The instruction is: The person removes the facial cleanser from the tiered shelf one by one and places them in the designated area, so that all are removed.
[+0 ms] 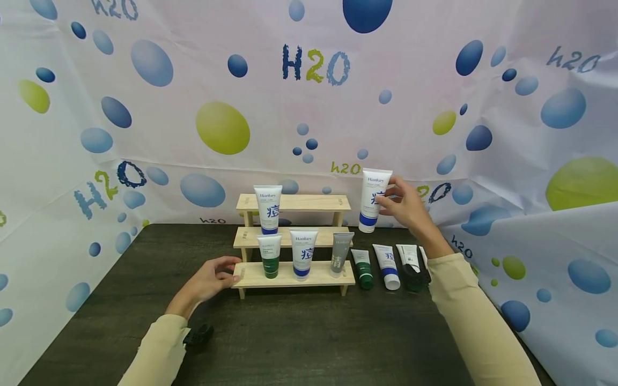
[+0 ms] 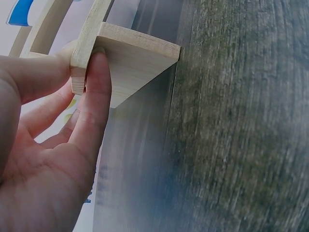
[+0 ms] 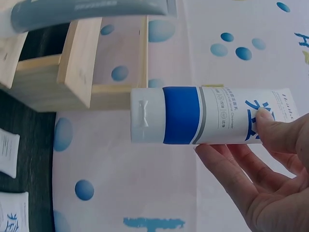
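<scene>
A three-tier wooden display rack stands on the dark table. My left hand pinches the left end of its lowest board, thumb on one face and a finger on the other. In my right hand is a white squeeze tube with a blue band, held cap down in the air right of the top tier. Along the lowest tier stand a green-and-white tube, a white-and-blue tube and a grey tube. Another white-and-blue tube stands at the left of the middle tier.
Right of the rack lie a green-capped tube, a white-and-blue tube and a white tube; my right sleeve partly covers one more. A spotted cloth backdrop rises behind the dark table.
</scene>
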`<state>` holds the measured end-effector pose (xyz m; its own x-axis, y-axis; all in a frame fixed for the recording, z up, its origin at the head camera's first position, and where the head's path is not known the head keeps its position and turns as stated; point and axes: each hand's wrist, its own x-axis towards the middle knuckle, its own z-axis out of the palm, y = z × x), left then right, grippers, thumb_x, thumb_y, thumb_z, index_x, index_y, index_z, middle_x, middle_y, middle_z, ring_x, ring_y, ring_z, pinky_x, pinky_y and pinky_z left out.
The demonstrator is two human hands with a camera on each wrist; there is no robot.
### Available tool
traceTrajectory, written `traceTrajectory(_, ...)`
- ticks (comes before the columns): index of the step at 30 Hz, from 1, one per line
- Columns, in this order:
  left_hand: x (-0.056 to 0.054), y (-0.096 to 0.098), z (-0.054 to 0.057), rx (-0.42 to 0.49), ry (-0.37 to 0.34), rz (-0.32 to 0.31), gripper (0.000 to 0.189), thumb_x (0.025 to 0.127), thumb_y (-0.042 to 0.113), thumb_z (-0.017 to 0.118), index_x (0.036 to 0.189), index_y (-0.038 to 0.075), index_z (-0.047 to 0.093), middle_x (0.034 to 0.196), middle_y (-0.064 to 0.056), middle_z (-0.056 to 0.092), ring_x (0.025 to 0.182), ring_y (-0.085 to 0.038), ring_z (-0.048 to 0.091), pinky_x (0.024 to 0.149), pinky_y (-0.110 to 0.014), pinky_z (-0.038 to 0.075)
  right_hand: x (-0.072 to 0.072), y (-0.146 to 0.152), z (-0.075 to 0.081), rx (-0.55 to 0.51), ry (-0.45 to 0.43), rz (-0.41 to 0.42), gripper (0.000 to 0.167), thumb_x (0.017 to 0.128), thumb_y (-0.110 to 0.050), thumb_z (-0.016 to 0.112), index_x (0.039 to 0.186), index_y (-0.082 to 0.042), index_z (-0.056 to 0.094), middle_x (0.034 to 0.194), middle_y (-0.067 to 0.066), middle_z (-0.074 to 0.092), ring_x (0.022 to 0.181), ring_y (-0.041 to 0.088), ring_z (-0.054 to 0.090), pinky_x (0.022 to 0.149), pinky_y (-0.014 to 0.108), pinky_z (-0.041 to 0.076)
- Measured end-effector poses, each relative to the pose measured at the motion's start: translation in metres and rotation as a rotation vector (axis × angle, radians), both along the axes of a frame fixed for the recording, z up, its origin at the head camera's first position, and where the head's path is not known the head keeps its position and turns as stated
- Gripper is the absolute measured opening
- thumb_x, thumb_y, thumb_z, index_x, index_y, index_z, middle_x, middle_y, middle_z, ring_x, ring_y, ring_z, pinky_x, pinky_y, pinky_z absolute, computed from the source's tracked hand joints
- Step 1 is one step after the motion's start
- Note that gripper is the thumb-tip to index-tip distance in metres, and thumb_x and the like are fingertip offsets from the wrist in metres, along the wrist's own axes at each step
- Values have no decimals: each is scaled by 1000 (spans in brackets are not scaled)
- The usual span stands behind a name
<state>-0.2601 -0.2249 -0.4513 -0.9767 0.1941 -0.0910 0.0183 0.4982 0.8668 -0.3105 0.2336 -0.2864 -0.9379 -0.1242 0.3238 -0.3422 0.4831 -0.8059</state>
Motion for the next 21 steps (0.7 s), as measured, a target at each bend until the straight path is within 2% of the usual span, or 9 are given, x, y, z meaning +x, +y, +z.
traceTrajectory(8, 1, 0, 1, -1, 12, -7, 56, 98, 10, 71, 148, -2, 49, 144, -31, 51, 114, -32, 69, 90, -43, 58, 5, 22, -5, 48, 0, -30, 45, 103, -8, 61, 144, 3, 45, 118, 29, 58, 108, 43, 65, 88, 53, 60)
traceTrajectory(12, 1, 0, 0, 4, 15, -3, 56, 98, 10, 71, 147, -2, 49, 143, -31, 51, 113, -31, 70, 89, -43, 58, 7, 33, -9, 74, 13, -47, 47, 104, -10, 61, 146, 3, 44, 120, 30, 58, 107, 44, 65, 85, 50, 61)
traceTrajectory(17, 0, 0, 0, 6, 17, -4, 56, 97, 10, 72, 147, -2, 49, 143, -31, 51, 113, -31, 69, 89, -42, 58, 10, 48, -13, 98, 19, -72, 44, 104, -10, 60, 143, 4, 45, 118, 30, 59, 103, 39, 66, 82, 45, 63)
traceTrajectory(21, 0, 0, 0, 6, 17, -4, 56, 97, 10, 71, 147, -2, 49, 143, -31, 51, 114, -32, 69, 89, -43, 58, 12, 60, -15, 115, 11, -74, 43, 105, -10, 59, 142, 6, 44, 118, 31, 59, 98, 29, 66, 80, 42, 63)
